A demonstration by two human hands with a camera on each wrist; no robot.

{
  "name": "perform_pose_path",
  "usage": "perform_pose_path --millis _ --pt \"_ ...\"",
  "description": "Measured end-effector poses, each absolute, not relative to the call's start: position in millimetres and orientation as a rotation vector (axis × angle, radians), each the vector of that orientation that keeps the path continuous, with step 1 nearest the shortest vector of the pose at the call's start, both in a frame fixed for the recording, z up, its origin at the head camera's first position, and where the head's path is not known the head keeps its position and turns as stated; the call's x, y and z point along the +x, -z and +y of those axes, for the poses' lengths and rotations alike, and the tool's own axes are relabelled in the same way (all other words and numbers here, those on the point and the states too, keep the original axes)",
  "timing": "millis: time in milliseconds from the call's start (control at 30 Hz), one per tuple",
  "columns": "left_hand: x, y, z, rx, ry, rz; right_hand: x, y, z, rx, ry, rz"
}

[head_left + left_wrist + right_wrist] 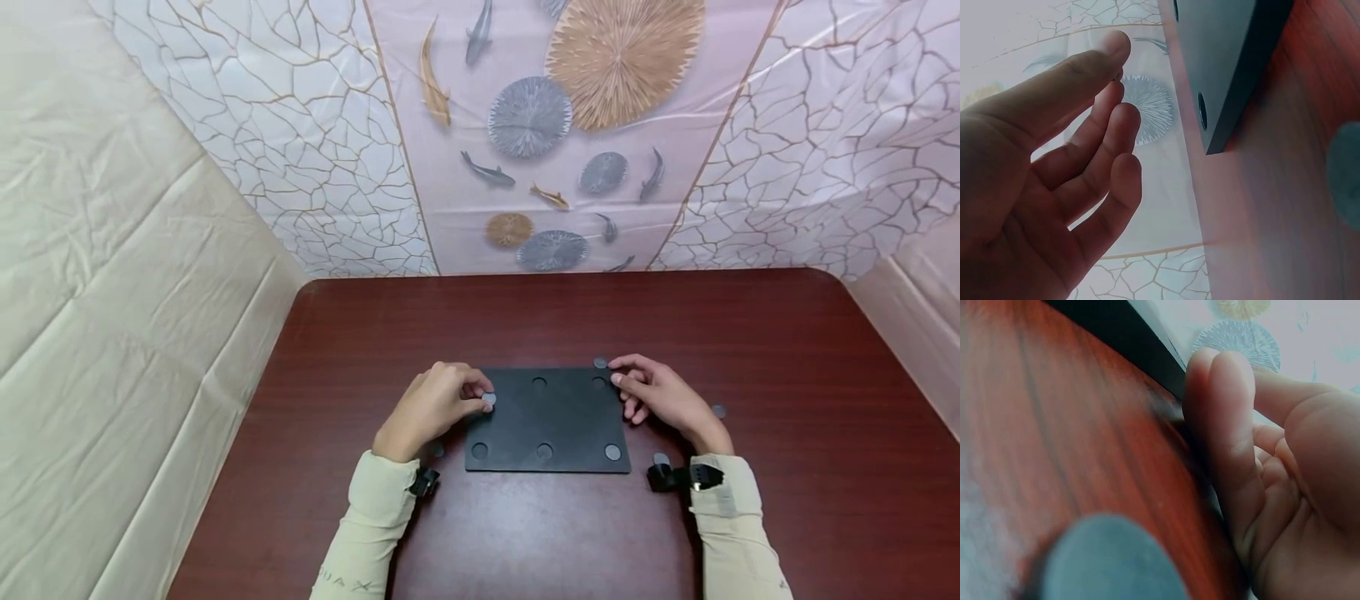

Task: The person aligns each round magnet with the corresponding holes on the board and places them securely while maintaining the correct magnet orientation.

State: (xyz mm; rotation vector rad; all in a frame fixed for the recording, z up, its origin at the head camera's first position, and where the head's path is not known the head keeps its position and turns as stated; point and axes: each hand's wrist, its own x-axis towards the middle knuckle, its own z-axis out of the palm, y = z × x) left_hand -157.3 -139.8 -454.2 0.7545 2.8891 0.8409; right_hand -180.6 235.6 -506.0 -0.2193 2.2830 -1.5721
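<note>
A flat black board (pixel 546 421) with round recesses lies on the table. My left hand (pixel 433 404) pinches a small grey disc (pixel 488 399) between thumb and fingertips, over the board's back left corner. In the left wrist view the thumb (pixel 1079 72) meets the fingers and hides most of that disc. My right hand (pixel 663 398) is at the back right corner, its index fingertip right at another grey disc (pixel 600 363) just behind the board. The thumb is a little apart below it, beside a bare recess (pixel 599 382). A disc (pixel 612 452) fills the front right recess.
Loose grey discs lie on the dark red table (pixel 555 533): one (pixel 438 450) by my left wrist, another (pixel 660 459) by the right wrist strap, and a third (pixel 718 411) right of my right hand. A patterned cloth (pixel 525 167) hangs behind the table.
</note>
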Motion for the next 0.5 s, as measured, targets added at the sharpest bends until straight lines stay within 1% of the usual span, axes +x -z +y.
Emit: perform_pose_path --millis 300,500 --pt "-159.3 450.5 -130.4 0.779 -0.713 2.897 -179.3 506.5 235.5 -0.213 1.571 2.292" --pt "-158.9 450.1 -125.7 0.782 -0.715 2.919 -179.5 505.5 234.4 -0.210 1.561 2.303"
